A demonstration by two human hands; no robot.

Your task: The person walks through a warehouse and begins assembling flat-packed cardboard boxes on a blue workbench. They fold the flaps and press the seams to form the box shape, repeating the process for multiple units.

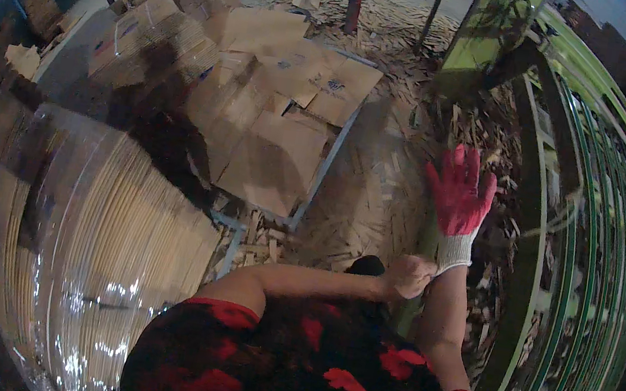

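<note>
A work glove with a red palm and a white knit cuff covers my right hand. The gloved fingers point away from me and are spread apart, with nothing in them. Bare and closed, my left hand reaches across from the left and pinches the edge of the cuff at my right wrist.
Flat cardboard sheets lie in a pile on the left. Nearer, a stack of cardboard is wrapped in clear film. Green metal machine framing runs along my right. Cardboard scraps litter the floor; a green post stands ahead.
</note>
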